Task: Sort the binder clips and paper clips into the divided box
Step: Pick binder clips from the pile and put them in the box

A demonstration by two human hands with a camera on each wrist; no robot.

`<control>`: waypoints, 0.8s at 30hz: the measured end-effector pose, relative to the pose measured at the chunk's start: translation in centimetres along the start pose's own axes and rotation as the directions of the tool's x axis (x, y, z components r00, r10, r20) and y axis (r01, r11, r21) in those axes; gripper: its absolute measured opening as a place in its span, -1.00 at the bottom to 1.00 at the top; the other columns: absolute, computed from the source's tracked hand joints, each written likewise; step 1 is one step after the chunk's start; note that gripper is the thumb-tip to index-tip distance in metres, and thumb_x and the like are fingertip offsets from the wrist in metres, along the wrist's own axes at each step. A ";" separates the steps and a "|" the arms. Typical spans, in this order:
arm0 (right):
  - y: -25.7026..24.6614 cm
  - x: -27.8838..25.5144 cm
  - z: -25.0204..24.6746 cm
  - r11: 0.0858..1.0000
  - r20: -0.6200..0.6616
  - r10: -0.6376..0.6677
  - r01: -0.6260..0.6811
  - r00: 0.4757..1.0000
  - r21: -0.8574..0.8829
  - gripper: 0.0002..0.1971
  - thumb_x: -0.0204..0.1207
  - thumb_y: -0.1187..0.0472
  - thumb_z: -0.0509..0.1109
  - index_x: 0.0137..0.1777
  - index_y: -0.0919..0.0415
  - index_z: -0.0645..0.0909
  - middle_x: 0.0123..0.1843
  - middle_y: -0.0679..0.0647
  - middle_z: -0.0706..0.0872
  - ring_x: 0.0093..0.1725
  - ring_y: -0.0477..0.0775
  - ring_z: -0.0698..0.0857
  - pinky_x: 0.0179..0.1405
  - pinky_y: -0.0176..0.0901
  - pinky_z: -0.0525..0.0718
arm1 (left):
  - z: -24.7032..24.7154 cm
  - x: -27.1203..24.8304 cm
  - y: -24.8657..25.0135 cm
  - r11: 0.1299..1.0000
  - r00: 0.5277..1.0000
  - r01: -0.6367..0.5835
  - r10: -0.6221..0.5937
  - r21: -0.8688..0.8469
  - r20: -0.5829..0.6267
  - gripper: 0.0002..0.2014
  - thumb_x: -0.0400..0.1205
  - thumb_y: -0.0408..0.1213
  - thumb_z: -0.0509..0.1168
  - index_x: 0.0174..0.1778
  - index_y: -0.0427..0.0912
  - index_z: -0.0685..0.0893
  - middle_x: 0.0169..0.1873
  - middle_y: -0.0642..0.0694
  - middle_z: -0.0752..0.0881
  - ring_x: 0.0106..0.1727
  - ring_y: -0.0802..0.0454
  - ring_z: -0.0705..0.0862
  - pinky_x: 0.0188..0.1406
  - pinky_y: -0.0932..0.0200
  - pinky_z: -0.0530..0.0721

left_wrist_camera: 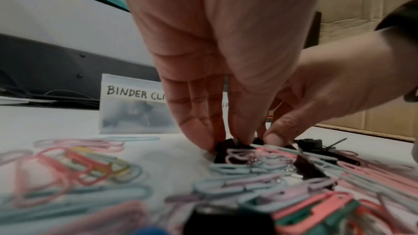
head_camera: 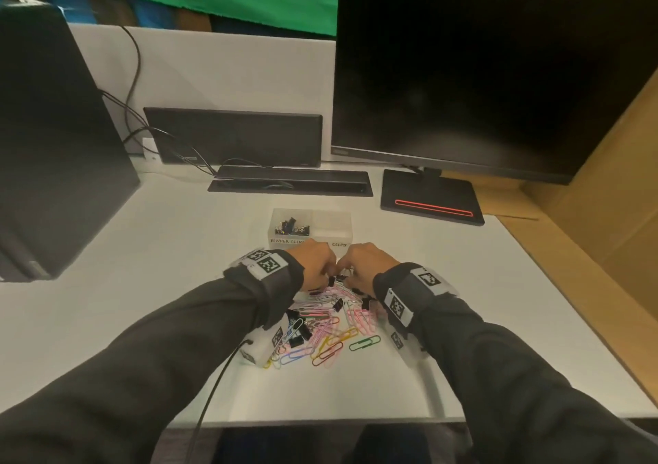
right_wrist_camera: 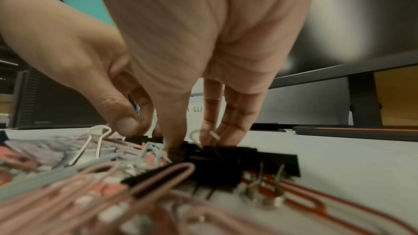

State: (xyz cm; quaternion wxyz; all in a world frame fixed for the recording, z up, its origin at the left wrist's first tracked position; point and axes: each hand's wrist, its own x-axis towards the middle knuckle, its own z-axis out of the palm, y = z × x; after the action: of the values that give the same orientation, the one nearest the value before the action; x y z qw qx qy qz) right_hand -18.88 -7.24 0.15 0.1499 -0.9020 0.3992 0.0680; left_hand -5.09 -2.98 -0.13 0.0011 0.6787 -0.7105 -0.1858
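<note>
A clear divided box [head_camera: 341, 226] stands beyond a mixed pile of coloured paper clips [head_camera: 331, 328] and black binder clips [head_camera: 337, 305]. Several binder clips [head_camera: 292, 227] lie in its left compartment, labelled BINDER CLIPS; the right compartment looks empty. Both hands reach down side by side at the pile's far edge. My left hand [head_camera: 325, 273] [left_wrist_camera: 226, 142] pinches a black binder clip [left_wrist_camera: 222, 149] between thumb and fingers. My right hand [head_camera: 350, 274] [right_wrist_camera: 194, 144] pinches another black binder clip [right_wrist_camera: 210, 151] lying on the desk. Each hand's thumb shows in the other's wrist view.
The white desk [head_camera: 142, 285] carries a monitor [head_camera: 498, 78] with its base [head_camera: 431, 200] at the back right. A black computer tower [head_camera: 53, 143] stands left, a cable tray [head_camera: 292, 180] behind the box. A cardboard wall [head_camera: 605, 249] runs along the right.
</note>
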 end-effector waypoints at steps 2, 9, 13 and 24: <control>-0.1 0.1 0.0 1.000 -0.021 -0.003 0.003 1.000 -0.001 -0.72 0.55 0.29 0.37 0.22 0.11 0.74 0.25 0.16 0.67 0.25 0.18 0.62 0.17 -0.10 0.56 | 0.1 0.1 0.0 1.000 0.999 0.020 -0.021 -0.016 -0.025 -0.82 0.54 -0.40 0.34 0.02 -0.22 0.76 0.03 -0.18 0.78 0.04 -0.16 0.73 -0.09 0.17 0.60; 0.2 0.2 0.0 0.999 -0.083 -0.001 0.004 0.997 0.034 -0.74 0.54 0.33 0.39 0.18 0.12 0.76 0.24 0.16 0.67 0.14 0.19 0.70 0.12 -0.12 0.60 | 0.6 0.2 -0.3 0.996 0.997 0.054 -0.059 -0.078 -0.055 -0.68 0.56 -0.46 0.24 0.18 -0.10 0.68 0.10 -0.19 0.72 0.06 -0.17 0.72 0.11 0.01 0.72; 0.7 0.2 0.1 0.996 -0.111 0.029 -0.020 0.993 0.082 -0.69 0.53 0.43 0.36 0.14 0.11 0.78 0.25 0.15 0.69 0.10 0.20 0.71 0.10 -0.13 0.62 | 0.6 0.2 -0.1 0.996 0.999 0.028 -0.030 -0.080 -0.020 -0.57 0.54 -0.48 0.28 0.29 -0.03 0.68 0.09 -0.14 0.75 0.05 -0.14 0.72 0.07 0.09 0.71; 0.7 -0.4 0.4 0.999 -0.027 -0.041 0.041 0.999 0.003 -0.74 0.50 0.34 0.40 0.16 0.12 0.73 0.15 0.16 0.71 0.06 0.16 0.71 -0.05 -0.18 0.57 | 0.3 0.1 -0.1 1.000 0.998 0.027 -0.028 -0.015 -0.053 -0.73 0.45 -0.41 0.44 0.07 -0.17 0.80 0.02 -0.15 0.80 0.02 -0.11 0.75 -0.09 0.18 0.65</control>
State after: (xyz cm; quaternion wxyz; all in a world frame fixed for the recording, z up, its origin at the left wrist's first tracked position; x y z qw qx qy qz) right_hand -19.66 -7.33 -0.27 0.1475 -0.9104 0.3830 0.0522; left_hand -5.05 -3.05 -0.43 0.0222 0.6931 -0.6994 -0.1730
